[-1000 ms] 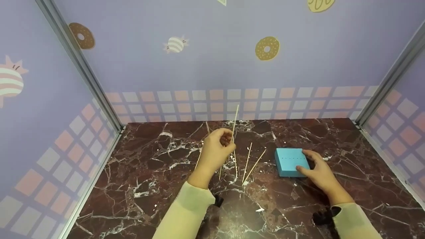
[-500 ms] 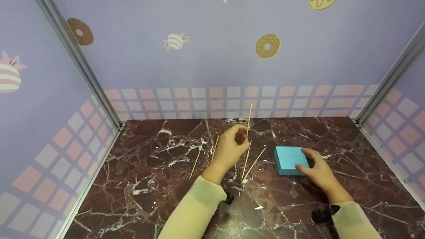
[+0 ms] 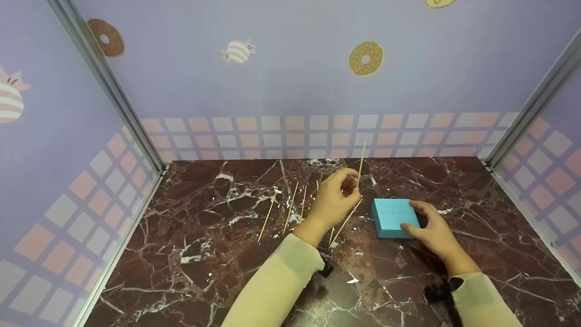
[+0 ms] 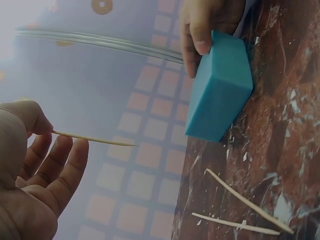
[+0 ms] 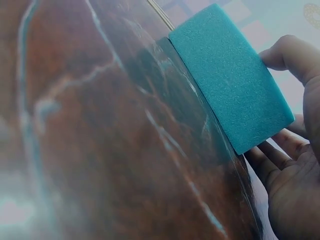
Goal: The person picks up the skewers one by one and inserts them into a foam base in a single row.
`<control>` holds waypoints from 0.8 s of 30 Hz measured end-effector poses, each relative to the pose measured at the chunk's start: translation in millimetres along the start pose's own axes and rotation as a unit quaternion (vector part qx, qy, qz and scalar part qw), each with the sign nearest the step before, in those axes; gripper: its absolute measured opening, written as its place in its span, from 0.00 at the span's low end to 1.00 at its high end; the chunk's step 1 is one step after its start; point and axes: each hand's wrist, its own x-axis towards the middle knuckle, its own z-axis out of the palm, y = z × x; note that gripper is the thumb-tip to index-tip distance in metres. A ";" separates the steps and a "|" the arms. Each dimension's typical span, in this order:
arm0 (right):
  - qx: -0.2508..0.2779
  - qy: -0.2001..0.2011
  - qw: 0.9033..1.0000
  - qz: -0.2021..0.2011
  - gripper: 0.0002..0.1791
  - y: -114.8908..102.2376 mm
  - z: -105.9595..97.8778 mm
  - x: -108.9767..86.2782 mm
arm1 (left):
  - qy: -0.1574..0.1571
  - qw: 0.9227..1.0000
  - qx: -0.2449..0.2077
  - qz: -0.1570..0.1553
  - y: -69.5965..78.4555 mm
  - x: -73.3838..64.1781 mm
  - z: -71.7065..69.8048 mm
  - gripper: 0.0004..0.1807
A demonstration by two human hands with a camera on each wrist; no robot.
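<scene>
Between thumb and fingertips my left hand (image 3: 333, 200) pinches a thin bamboo skewer (image 3: 362, 159) that stands nearly upright above the table. In the left wrist view the skewer's sharp tip (image 4: 131, 145) points away from the fingers, toward the side of a light-blue foam block (image 4: 220, 90). The block (image 3: 391, 220) rests on the table with a row of small dark holes across its top. My right hand (image 3: 435, 234) grips its right side, thumb on the near part and fingers behind. The left hand is up and left of the block, apart from it.
Several more skewers (image 3: 268, 215) lie spread on the dark red marbled table (image 3: 181, 290), some partly behind the left hand and forearm. Pale crumbs are scattered around them. Patterned lilac panels (image 3: 295, 81) close off the back and both sides.
My left hand has moved right with the upright skewer, closer to the foam block, uncovering skewers on the left. The right hand keeps holding the block in place.
</scene>
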 end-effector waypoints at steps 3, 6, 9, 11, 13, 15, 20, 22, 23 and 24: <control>0.001 0.001 1.000 -0.001 0.46 -0.4 -0.4 -1.1 | -0.012 1.000 0.001 0.001 0.5 2.0 10.0 0.15; 0.000 0.000 1.000 -0.001 0.46 -1.1 -0.8 -1.8 | -0.028 1.000 0.005 0.001 1.8 3.7 19.8 0.14; -0.009 0.002 1.000 0.002 0.46 -2.2 -0.6 -1.7 | -0.044 0.999 0.008 0.003 1.7 5.9 29.7 0.13; -0.016 0.004 1.000 0.005 0.46 -2.9 -0.2 -1.5 | -0.054 0.998 0.014 0.007 0.6 7.5 35.8 0.13; -0.016 0.004 1.000 0.004 0.46 -3.4 0.9 -1.1 | -0.064 0.998 0.022 0.013 -1.1 9.2 41.2 0.12; -0.012 0.003 1.000 0.001 0.46 -3.7 2.6 -0.4 | -0.073 0.996 0.036 0.020 -3.2 11.0 45.9 0.13; -0.005 0.002 1.000 0.003 0.46 -4.7 4.8 0.0 | -0.090 0.994 0.059 0.022 -5.5 18.4 58.4 0.12; -0.004 0.003 1.000 0.007 0.46 -5.2 4.7 -0.4 | -0.095 0.994 0.058 0.020 -4.5 22.2 63.6 0.12; -0.002 0.003 1.000 0.009 0.46 -5.4 4.4 -0.7 | -0.097 0.994 0.054 0.019 -3.6 24.1 66.3 0.12; 0.000 0.003 1.000 0.010 0.46 -5.6 4.2 -1.0 | -0.098 0.994 0.051 0.018 -2.5 26.0 69.0 0.11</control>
